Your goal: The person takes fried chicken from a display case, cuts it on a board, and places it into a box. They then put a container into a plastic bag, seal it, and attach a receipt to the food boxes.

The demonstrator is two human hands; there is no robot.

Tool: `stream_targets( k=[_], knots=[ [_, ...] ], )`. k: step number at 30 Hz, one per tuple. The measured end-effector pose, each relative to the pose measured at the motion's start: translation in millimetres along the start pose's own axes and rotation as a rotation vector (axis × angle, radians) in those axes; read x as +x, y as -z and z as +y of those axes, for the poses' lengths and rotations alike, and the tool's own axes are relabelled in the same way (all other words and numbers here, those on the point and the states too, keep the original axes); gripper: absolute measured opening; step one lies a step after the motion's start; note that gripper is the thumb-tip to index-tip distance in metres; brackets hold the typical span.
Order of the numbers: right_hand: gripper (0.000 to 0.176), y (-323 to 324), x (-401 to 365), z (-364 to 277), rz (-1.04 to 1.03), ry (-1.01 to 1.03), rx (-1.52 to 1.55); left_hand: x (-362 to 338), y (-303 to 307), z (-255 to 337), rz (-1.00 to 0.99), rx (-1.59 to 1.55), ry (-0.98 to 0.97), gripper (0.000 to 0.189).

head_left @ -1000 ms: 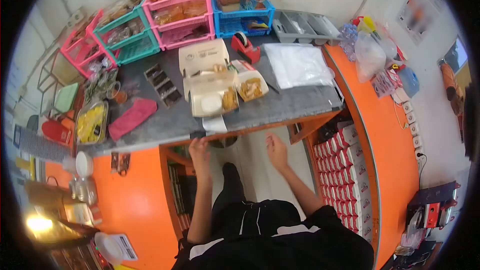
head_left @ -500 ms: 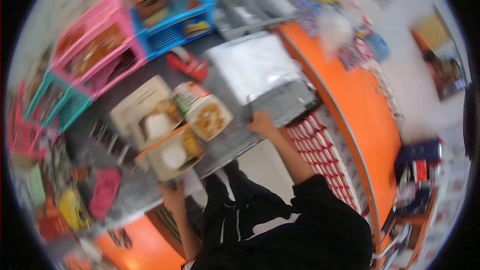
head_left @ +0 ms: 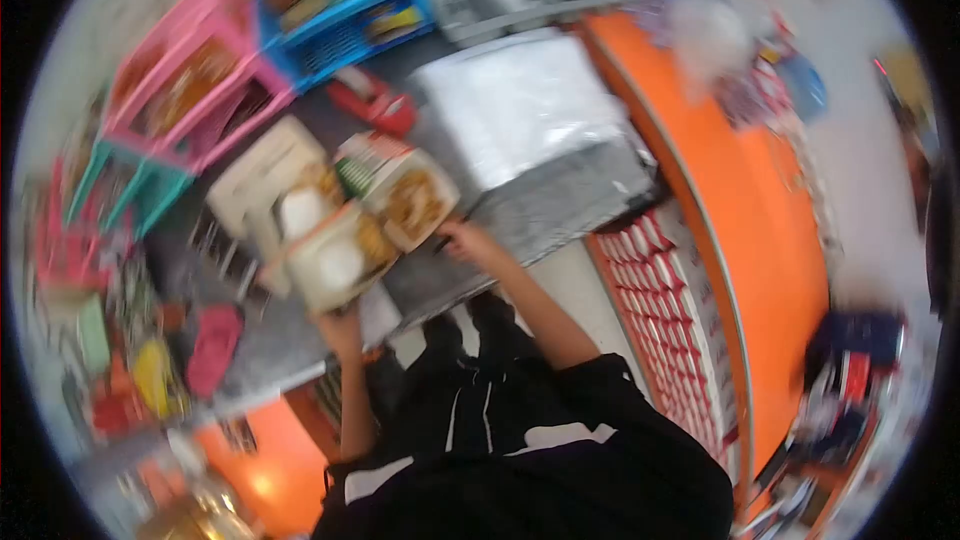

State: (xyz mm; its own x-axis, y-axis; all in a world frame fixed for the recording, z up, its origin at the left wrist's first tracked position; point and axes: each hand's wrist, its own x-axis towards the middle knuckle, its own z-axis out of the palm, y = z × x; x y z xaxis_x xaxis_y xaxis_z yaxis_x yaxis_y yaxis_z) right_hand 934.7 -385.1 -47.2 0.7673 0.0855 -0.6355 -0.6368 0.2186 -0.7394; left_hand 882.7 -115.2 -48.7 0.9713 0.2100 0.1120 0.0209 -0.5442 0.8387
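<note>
Three open food boxes are grouped on the grey counter. My left hand (head_left: 338, 325) is at the lower edge of the nearest box (head_left: 335, 265), which holds a white round portion and fried food; its fingers are partly hidden beneath the box. Behind it is another open box (head_left: 265, 175) with similar food. To the right sits a box of browned food (head_left: 413, 205). Close to that box's lower right corner, my right hand (head_left: 468, 242) has its fingers closed round a thin dark object (head_left: 472, 210), too blurred to identify.
Red tape dispenser (head_left: 372, 103) and stacked white plastic sheets (head_left: 530, 105) lie behind the boxes. Pink baskets (head_left: 200, 70) and a blue basket (head_left: 345, 25) stand at the back left. An orange ledge (head_left: 720, 230) runs along the right. A pink pouch (head_left: 213, 350) lies left.
My right hand has moved left, close to the box of browned food. My left hand has moved slightly up, to the nearest box's underside. The view has shifted.
</note>
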Motion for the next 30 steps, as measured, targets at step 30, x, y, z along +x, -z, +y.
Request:
stream_targets(
  k=[30],
  knots=[
    [0.020,-82.5,-111.1,29.4,-0.037,0.498,-0.465,-54.7,49.7,18.2,-0.263,0.427,-0.214,0.047]
  ],
)
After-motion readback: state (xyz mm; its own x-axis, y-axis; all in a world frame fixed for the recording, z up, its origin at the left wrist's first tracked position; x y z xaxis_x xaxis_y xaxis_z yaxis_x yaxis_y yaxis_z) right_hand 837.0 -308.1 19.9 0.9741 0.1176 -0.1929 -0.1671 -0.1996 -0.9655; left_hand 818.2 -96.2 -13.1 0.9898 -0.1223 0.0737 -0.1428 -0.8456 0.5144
